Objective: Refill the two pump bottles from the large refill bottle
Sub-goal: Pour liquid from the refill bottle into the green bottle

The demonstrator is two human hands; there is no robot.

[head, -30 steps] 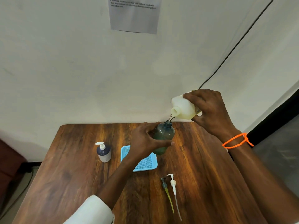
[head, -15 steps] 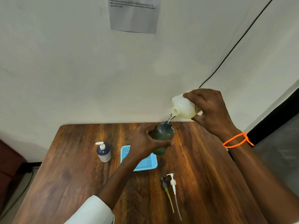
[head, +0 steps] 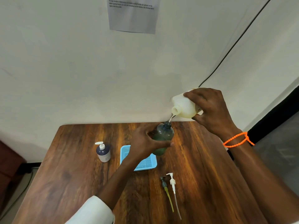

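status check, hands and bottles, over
Right hand tips refill bottle, pouring. Left hand grips green bottle upright. Pump heads lie apart on table; nothing blocking.

The left hand (head: 145, 141) reaches forward from a white sleeve (head: 92, 210), fingers and thumb curled in a grip around the dark pump bottle (head: 163, 136). The right hand (head: 212, 110), raised higher, wraps the tilted refill bottle (head: 182, 105) from above; an orange band (head: 237, 139) circles its wrist.
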